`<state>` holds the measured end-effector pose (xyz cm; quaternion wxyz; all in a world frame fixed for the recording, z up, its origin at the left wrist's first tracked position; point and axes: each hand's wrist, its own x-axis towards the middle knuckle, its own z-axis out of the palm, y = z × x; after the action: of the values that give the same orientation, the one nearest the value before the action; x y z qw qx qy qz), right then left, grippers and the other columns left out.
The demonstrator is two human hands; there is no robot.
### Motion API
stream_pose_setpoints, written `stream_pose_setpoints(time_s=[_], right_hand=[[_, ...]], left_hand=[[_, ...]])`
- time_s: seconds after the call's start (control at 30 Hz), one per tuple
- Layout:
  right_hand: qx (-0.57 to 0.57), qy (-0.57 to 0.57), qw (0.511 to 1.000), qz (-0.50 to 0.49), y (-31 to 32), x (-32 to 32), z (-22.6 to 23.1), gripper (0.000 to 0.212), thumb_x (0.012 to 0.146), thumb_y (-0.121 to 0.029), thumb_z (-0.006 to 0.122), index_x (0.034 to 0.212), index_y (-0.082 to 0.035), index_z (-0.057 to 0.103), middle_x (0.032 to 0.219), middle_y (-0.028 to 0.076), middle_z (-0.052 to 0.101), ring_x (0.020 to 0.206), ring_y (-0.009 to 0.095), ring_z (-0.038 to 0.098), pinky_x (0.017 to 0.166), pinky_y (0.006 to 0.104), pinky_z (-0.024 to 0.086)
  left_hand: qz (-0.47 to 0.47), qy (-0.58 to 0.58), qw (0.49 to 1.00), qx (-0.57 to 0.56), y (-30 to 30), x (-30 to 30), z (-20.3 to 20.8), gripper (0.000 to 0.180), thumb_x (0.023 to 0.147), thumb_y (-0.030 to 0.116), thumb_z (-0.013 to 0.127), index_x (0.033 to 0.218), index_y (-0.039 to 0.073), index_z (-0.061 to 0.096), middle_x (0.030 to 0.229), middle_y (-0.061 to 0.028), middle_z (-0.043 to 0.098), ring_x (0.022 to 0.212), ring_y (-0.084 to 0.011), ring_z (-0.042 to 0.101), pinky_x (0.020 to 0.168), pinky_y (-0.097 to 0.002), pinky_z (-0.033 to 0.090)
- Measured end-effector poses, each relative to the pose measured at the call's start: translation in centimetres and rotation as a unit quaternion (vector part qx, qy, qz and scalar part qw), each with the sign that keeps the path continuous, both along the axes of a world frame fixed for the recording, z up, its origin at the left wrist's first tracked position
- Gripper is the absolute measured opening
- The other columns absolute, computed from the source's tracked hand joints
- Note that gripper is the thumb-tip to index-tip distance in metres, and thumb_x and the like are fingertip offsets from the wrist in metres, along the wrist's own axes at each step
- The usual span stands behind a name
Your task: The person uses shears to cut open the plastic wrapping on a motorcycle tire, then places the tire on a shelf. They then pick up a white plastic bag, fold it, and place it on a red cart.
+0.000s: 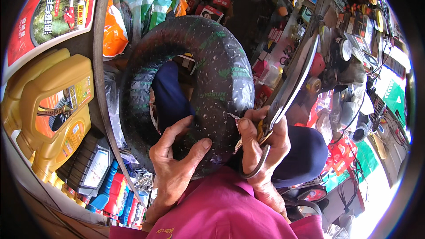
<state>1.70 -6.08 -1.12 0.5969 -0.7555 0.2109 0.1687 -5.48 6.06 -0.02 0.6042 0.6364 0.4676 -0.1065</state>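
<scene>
So, the black tyre [188, 33] sits before the magenta shirt [212, 208], green-printed film [239, 57] covering most of it; little looks stripped, nearly all left. Left hand [174, 161] spreads thumb and forefinger; right hand [271, 150] curls around a loop-handled tool [256, 166], fingertip pinch unclear.

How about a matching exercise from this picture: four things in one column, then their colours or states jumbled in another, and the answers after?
Things:
1. Tube
2. Shirt
3. Trousers
4. Left hand

Colours or states:
A. Navy blue
B. Thumb on the tube
C. Black, dotted with clear drops
D. Magenta

Pairs: 1-C, 2-D, 3-A, 4-B.
</scene>
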Motion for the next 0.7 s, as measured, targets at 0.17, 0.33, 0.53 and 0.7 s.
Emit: stream_pose_setpoints(time_s=[0.17, 0.33, 0.53, 0.7], right_hand=[[0.07, 0.031, 0.996, -0.052, -1.6, 1.3, -1.6, 0.018, 0.085, 0.002, 0.065, 0.097, -0.001, 0.051, 0.08, 0.004, 0.06, 0.07, 0.009, 0.056, 0.065, 0.0227, 0.046], [0.119, 0.043, 0.99, -0.069, -2.0, 0.5, -2.4, 0.024, 0.083, 0.002, 0.069, 0.098, -0.001, 0.05, 0.081, 0.004, 0.059, 0.076, 0.009, 0.057, 0.069, 0.0227, 0.047], [0.111, 0.053, 0.99, -0.071, -1.7, 0.6, -2.4, 0.026, 0.082, -0.002, 0.072, 0.098, -0.001, 0.051, 0.082, 0.003, 0.058, 0.074, 0.008, 0.056, 0.069, 0.0226, 0.047], [0.038, 0.05, 0.998, 0.006, -2.2, -0.2, -4.3, 0.036, 0.082, -0.017, 0.076, 0.1, -0.001, 0.05, 0.081, 0.002, 0.057, 0.071, 0.007, 0.053, 0.064, 0.022, 0.045]], left_hand=[[0.05, -0.008, 0.998, -0.036, 0.3, 0.6, 0.7, 0.042, 0.076, 0.008, 0.079, 0.113, -0.003, 0.062, 0.095, -0.0088, 0.067, 0.086, -0.0126, 0.061, 0.079, -0.0254, 0.048], [0.088, -0.01, 0.995, -0.054, 0.5, 0.8, 0.7, 0.039, 0.078, 0.007, 0.076, 0.113, -0.003, 0.061, 0.097, -0.0079, 0.066, 0.086, -0.0113, 0.06, 0.078, -0.0239, 0.048], [0.064, 0.021, 0.997, -0.042, -0.2, 1.6, -0.1, 0.047, 0.076, 0.013, 0.078, 0.115, -0.002, 0.055, 0.09, -0.0068, 0.063, 0.081, -0.0099, 0.058, 0.072, -0.0232, 0.047], [0.005, 0.019, 1.0, -0.022, 0.1, 1.4, -1.1, 0.059, 0.07, 0.025, 0.083, 0.113, -0.002, 0.054, 0.09, -0.0096, 0.064, 0.08, -0.0122, 0.06, 0.071, -0.0255, 0.048]])
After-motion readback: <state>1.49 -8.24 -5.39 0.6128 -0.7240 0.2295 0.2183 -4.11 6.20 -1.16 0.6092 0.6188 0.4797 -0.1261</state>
